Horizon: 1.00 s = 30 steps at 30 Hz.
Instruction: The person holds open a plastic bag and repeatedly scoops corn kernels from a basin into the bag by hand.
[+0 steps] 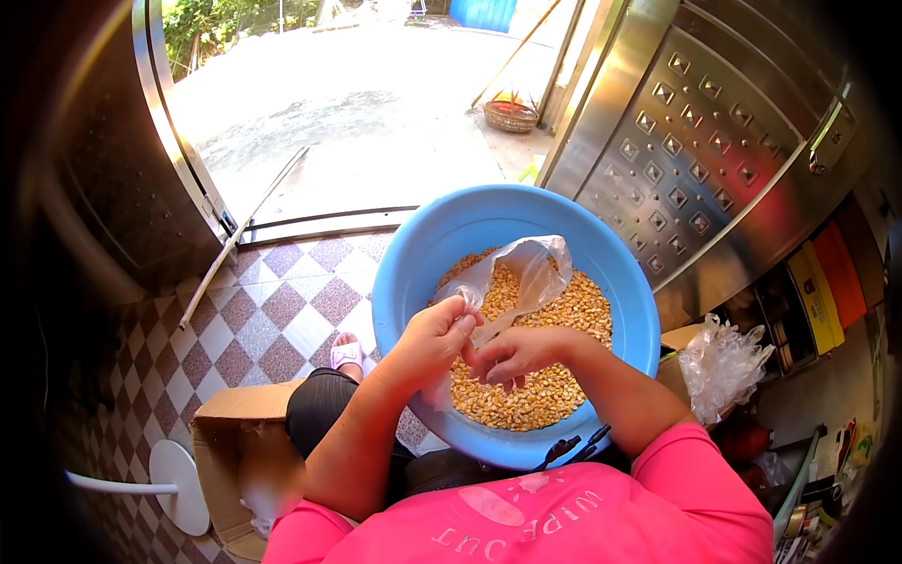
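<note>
A large blue basin point(634, 310) holds a layer of yellow corn kernels point(521, 399). Over the kernels, near the basin's middle, is a clear thin plastic bag point(540, 268). My left hand point(437, 334) pinches the gathered plastic between thumb and fingers at the basin's left side. Close beside it, my right hand point(517, 355) reaches in from the right with its fingers curled by the bag's edge; whether they grip the plastic is hard to make out.
An open cardboard box point(211, 470) stands on the checkered floor at the left, by a white round base point(178, 489). Crumpled clear bags point(723, 367) lie at the right. A long pole point(244, 235) leans across the doorway. A wicker basket point(510, 117) stands outside.
</note>
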### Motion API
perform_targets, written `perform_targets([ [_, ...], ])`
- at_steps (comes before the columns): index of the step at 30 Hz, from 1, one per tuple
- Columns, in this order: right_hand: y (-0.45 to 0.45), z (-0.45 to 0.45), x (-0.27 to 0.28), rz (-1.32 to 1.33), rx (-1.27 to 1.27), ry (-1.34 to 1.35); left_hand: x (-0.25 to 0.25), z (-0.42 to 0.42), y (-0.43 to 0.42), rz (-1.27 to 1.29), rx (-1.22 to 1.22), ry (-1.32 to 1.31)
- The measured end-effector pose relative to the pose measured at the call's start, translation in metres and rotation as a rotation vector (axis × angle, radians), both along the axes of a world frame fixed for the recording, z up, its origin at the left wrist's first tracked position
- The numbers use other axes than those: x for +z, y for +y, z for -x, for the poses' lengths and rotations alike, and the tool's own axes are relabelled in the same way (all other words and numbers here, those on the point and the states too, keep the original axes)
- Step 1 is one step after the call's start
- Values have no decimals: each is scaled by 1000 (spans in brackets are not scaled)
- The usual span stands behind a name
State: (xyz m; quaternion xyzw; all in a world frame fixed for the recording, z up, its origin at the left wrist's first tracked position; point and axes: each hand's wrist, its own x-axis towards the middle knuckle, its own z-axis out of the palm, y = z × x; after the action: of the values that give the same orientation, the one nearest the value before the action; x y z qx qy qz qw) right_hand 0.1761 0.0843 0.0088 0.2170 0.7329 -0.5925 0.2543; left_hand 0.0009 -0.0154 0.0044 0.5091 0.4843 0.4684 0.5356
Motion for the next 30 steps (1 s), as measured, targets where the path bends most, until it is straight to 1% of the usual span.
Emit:
perform_targets([
  [1,-1,-2,-16,-1,-1,1,1,0,0,7,-1,11],
  [2,1,-4,-43,-303,129,72,2,0,0,6,-1,11],
  [3,0,-5,-59,-604,259,143,2,1,-1,9,-4,14],
  [4,-4,-2,-59,-605,260,143,2,1,-1,11,-7,17],
  [6,-14,5,-58,-551,278,-145,8,0,-3,24,-4,19],
  [7,-18,5,-62,-568,305,-89,9,0,-3,38,-1,22],
  [8,-21,8,-66,-568,307,-89,8,0,-3,38,0,22],
  [10,-26,15,-73,-535,461,-252,5,0,-2,18,8,29],
  [11,-27,13,-77,-535,462,-252,5,0,-2,18,8,29],
  [13,-28,10,-83,-507,561,-144,5,0,-2,15,7,41],
  [14,-28,9,-83,-507,561,-143,5,0,-2,15,7,42],
  [16,-28,9,-81,-405,486,-224,3,0,-2,17,4,46],
  [17,-31,11,-69,-405,486,-223,3,1,-1,17,4,46],
  [19,-33,15,-40,-297,384,-307,3,1,-1,19,0,47],
  [20,-31,16,-35,-297,384,-307,3,0,-1,19,0,47],
  [22,-26,12,-27,-273,275,-218,5,0,-2,18,3,54],
  [23,-21,10,-24,-274,275,-218,6,0,-2,18,2,54],
  [25,-10,5,-18,-132,158,-94,6,0,-2,23,-3,45],
  [26,-5,2,-15,-133,157,-94,5,0,-2,23,-3,45],
  [29,9,-9,-3,103,-83,106,0,0,0,-9,3,27],
  [30,13,-12,-1,103,-83,106,-1,0,1,-6,4,28],
])
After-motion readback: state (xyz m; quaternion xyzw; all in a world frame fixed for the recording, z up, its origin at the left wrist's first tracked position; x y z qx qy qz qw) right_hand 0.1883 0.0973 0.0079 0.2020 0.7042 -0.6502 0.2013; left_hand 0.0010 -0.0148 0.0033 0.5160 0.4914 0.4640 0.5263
